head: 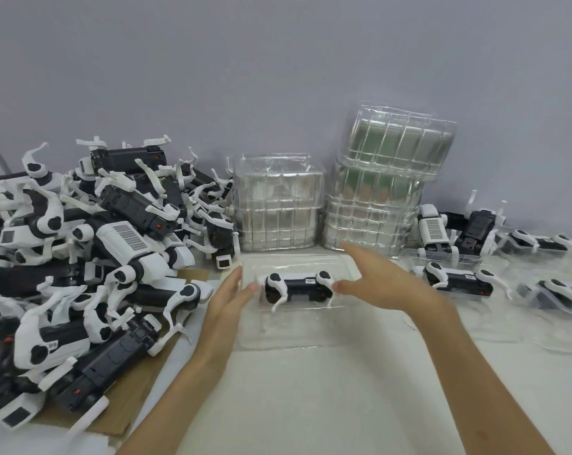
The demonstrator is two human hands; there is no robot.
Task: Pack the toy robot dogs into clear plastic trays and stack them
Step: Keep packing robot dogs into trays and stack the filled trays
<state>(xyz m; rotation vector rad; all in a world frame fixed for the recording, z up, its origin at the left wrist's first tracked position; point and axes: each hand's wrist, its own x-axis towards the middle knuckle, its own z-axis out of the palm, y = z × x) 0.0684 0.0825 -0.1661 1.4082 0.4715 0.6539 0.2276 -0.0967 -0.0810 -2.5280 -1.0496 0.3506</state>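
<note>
Flanked a black-and-white plastic toy robot dog (299, 287) lying in a shallow clear plastic tray (294, 330), right between both grips.

Kept the left grip (229, 297) and right grip (373, 277) open, fingers straight, palms facing inward, holding nothing; could not tell whether fingertips touched the dog. Reached with both forearms over the pale worktop (311, 405), with the tall stacks of clear trays (278, 205) just beyond the grips. Judged best done by pressing evenly from both ends, seating the body flat and sparing the thin white legs.

Black-and-white toy dog (297, 287), clear tray (288, 336)
</note>
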